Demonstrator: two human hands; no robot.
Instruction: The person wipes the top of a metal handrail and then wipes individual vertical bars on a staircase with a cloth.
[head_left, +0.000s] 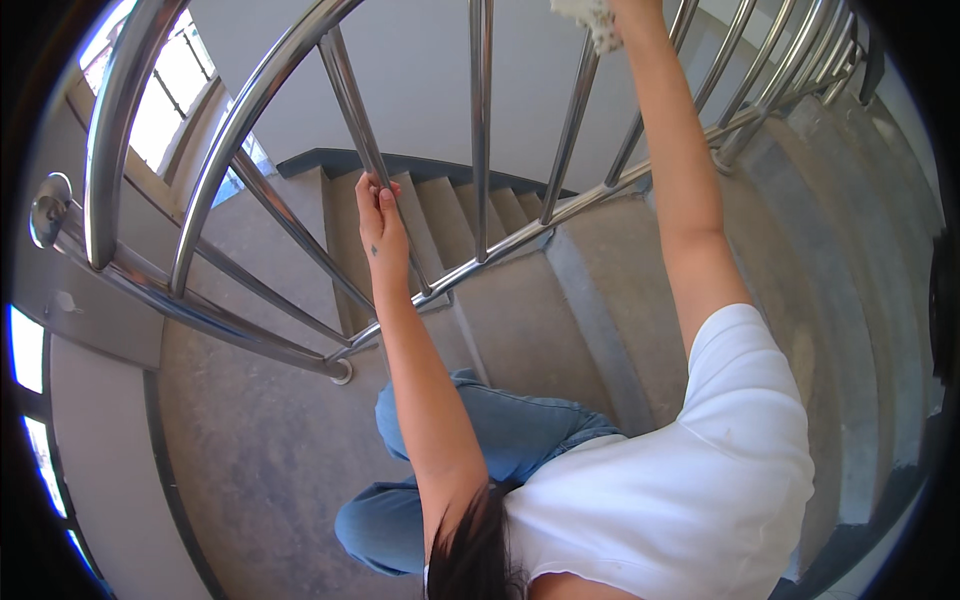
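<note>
My left hand is closed around a shiny metal baluster of the stair railing, with the thumb lying along the bar. A small dark mark shows on the back of that hand. At the top edge, my right hand is partly cut off by the picture. It holds a white, dark-speckled cloth close to the upper part of another metal baluster. Most of its fingers are hidden. Whether the cloth touches a bar cannot be told.
The curved top handrail sweeps across the upper left. A lower rail runs diagonally between the balusters. Concrete steps lie beyond my knees and curve up on the right; a lower flight descends behind the railing. A landing floor is at left.
</note>
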